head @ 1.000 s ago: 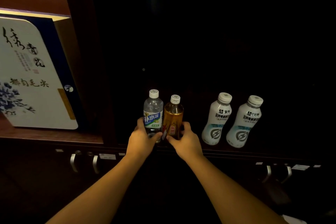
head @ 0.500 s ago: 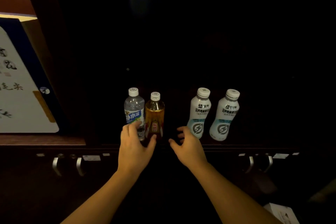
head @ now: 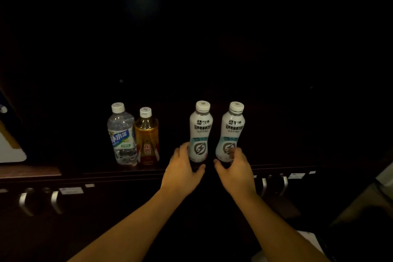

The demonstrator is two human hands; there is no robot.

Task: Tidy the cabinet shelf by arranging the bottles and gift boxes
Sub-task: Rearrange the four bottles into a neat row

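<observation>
Four bottles stand upright in a row on the dark cabinet shelf (head: 102, 173). From the left they are a clear water bottle (head: 122, 134), an amber tea bottle (head: 146, 132) touching it, then two white bottles. My left hand (head: 182, 170) wraps the base of the left white bottle (head: 201, 130). My right hand (head: 236, 172) wraps the base of the right white bottle (head: 232, 130). Only a white corner of the gift box (head: 8, 151) shows at the far left edge.
Below the shelf runs a row of dark drawers with metal handles (head: 24, 202) and small labels. The cabinet interior behind the bottles is black and unlit. A pale object (head: 310, 238) lies low at the right.
Both hands let go of the water and tea bottles, moved right, and closed on the two white bottles. The view swung right, so the gift box is almost out of frame.
</observation>
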